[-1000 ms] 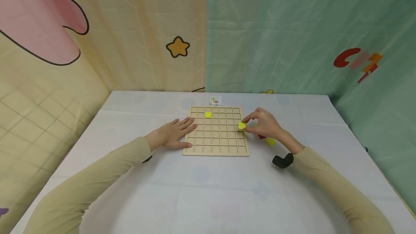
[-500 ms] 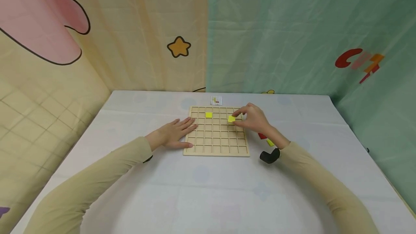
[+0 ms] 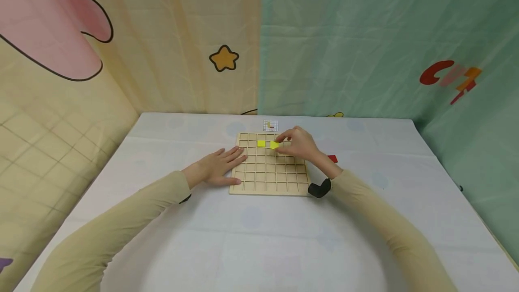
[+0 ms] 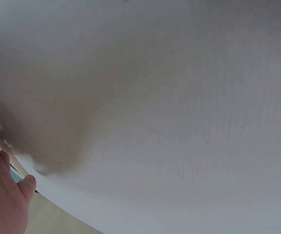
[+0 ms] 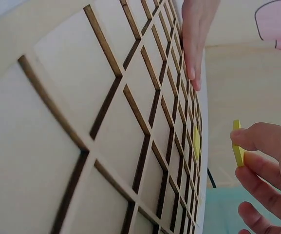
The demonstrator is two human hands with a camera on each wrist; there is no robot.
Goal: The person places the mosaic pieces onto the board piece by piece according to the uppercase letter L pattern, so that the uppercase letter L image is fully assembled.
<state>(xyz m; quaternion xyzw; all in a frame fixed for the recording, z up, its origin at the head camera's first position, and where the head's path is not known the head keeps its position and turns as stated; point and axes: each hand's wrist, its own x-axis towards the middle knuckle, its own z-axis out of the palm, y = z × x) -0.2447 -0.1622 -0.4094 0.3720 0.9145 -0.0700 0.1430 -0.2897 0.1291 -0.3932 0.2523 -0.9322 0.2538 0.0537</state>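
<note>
A wooden grid board [image 3: 259,188] lies on the table, with one yellow square tile [image 3: 261,143] set in a cell near its far edge. My right hand [image 3: 300,144] pinches a second yellow tile [image 3: 274,145] between thumb and fingers, over the far part of the board, just right of the first tile. In the right wrist view this held tile [image 5: 237,144] stands on edge, off the grid. My left hand [image 3: 215,166] rests flat with fingers spread, fingertips on the board's left edge. The left wrist view catches only part of that hand [image 4: 6,195] at the board's side.
A red tile [image 3: 332,158] lies on the white tablecloth [image 3: 259,238] right of the board, partly behind my right wrist. A small printed grid card [image 3: 270,125] with coloured cells sits just beyond the board's far edge. Patterned curtains [image 3: 344,44] hang behind the table.
My right hand has carried the yellow tile left and slightly away from me, from the board's right edge to beside the placed tile. The left hand has stayed in place.
</note>
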